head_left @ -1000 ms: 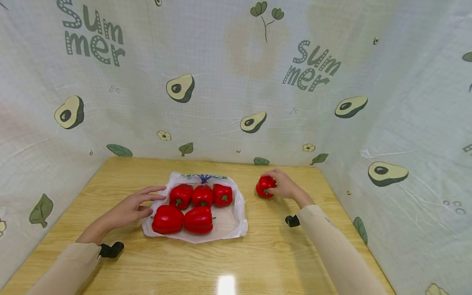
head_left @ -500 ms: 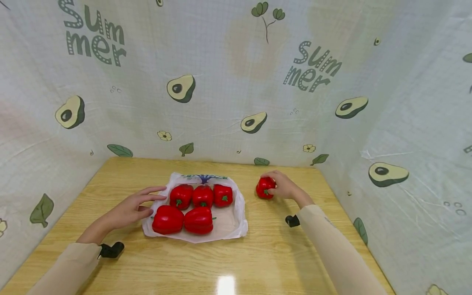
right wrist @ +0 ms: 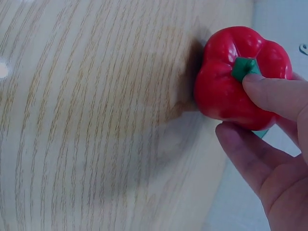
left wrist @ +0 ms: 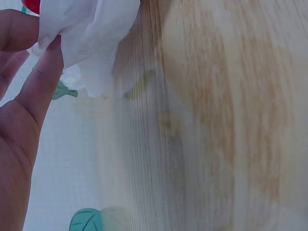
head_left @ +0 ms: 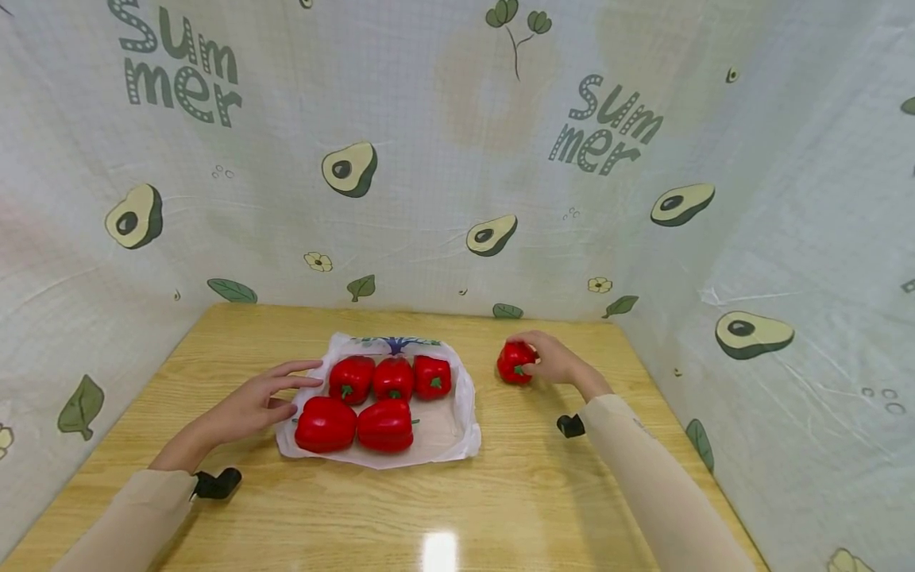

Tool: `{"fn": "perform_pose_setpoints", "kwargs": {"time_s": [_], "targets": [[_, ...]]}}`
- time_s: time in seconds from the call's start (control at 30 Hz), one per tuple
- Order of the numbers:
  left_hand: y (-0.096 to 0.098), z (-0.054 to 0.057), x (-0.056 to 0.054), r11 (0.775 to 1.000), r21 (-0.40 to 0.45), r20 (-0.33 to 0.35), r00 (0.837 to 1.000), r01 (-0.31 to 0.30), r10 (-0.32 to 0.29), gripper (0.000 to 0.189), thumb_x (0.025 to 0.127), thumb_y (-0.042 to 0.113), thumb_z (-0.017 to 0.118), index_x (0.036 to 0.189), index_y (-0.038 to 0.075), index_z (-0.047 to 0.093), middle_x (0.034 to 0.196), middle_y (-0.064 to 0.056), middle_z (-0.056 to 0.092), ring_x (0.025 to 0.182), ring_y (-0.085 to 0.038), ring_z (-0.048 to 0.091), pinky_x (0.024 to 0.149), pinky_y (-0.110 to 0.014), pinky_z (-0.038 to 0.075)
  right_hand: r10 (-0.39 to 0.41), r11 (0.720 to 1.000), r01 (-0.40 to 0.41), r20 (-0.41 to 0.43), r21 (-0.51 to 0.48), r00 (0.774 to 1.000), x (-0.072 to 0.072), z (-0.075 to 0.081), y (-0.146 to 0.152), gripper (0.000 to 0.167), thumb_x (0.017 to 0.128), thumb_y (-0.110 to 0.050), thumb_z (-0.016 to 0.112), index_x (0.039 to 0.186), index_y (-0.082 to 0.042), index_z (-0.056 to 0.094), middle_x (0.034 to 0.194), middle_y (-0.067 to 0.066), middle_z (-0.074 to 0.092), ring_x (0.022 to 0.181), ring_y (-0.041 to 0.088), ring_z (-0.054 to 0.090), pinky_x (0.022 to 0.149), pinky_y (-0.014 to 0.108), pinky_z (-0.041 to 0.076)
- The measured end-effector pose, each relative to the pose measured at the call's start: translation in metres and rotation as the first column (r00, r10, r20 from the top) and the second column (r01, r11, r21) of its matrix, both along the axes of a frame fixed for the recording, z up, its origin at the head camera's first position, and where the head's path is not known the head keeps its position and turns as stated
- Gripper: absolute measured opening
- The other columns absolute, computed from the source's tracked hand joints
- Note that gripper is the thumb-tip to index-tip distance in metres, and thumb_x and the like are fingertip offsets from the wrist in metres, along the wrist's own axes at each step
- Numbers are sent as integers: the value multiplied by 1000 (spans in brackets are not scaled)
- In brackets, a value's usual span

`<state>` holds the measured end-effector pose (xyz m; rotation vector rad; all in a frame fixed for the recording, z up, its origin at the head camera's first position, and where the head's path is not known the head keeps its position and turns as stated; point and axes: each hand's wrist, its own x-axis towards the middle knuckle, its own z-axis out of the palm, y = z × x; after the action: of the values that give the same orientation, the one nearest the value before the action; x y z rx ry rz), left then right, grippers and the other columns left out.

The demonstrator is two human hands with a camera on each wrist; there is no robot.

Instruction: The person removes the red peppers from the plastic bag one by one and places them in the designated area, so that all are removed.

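Note:
My right hand (head_left: pixel 556 361) grips a red bell pepper (head_left: pixel 513 365) at the right of the table. In the right wrist view the thumb presses by the green stem of the bell pepper (right wrist: pixel 231 91), with other fingers below and behind it. My left hand (head_left: pixel 252 409) rests at the left side of a shallow tray lined with a white sheet (head_left: pixel 468 421), fingers extended and spread. Left-hand fingertips touch the liner (left wrist: pixel 91 33) in the left wrist view. Several red bell peppers lie in the tray, three in the back row and two in front, including one at front left (head_left: pixel 325 425).
The tray's front right corner (head_left: pixel 432 433) holds no pepper. A wooden table (head_left: pixel 357 516) lies under everything. White cloth (head_left: pixel 422 159) printed with avocados encloses its back and sides. Black camera mounts (head_left: pixel 218 483) sit at both wrists.

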<state>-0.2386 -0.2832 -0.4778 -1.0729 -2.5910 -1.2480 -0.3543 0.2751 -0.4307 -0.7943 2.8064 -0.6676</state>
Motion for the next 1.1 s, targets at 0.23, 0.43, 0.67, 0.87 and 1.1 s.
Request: {"fn": "perform_pose_setpoints", "kwargs": {"time_s": [0.23,0.43,0.67,0.87,1.1], "targets": [[-2,-3,1,1000,-1,-9,1000,-2,2,52,91,-16,70,139,3,68,157,-25,46,126,1,46,67,-24,55,39,999,-39,23,-23,999,-1,3,-1,61,96,5,70,153,-3,52,155,24,50,140,46,48,108,59,49],[-2,-2,1,1000,1,-2,1000,-1,1,52,91,-15,70,139,4,67,158,-24,47,125,-1,48,67,-24,56,22,999,-22,24,-33,999,5,11,2,63,97,5,68,156,-5,49,159,24,46,141,49,48,109,62,48],[1,2,-2,1000,0,-4,1000,0,0,52,91,-16,69,139,4,68,158,-22,47,120,-7,50,65,-23,54,20,999,-25,-135,-41,991,24,38,-3,53,99,-2,71,150,-6,57,153,21,53,130,45,56,109,62,47],[1,3,-3,1000,-13,-12,1000,-3,2,53,90,-17,70,139,4,68,158,-22,47,121,-5,50,65,-23,54,112,992,-122,-183,-44,977,46,63,-31,52,98,-4,74,147,-9,61,150,15,56,132,38,56,108,56,50],[1,2,-1,1000,-12,-21,1000,10,-10,52,90,-16,71,139,1,67,158,-25,47,116,-9,51,63,-23,54,237,968,-250,-220,-33,946,62,77,-64,53,97,-5,75,147,-11,61,155,13,54,143,33,51,111,50,50]]}}
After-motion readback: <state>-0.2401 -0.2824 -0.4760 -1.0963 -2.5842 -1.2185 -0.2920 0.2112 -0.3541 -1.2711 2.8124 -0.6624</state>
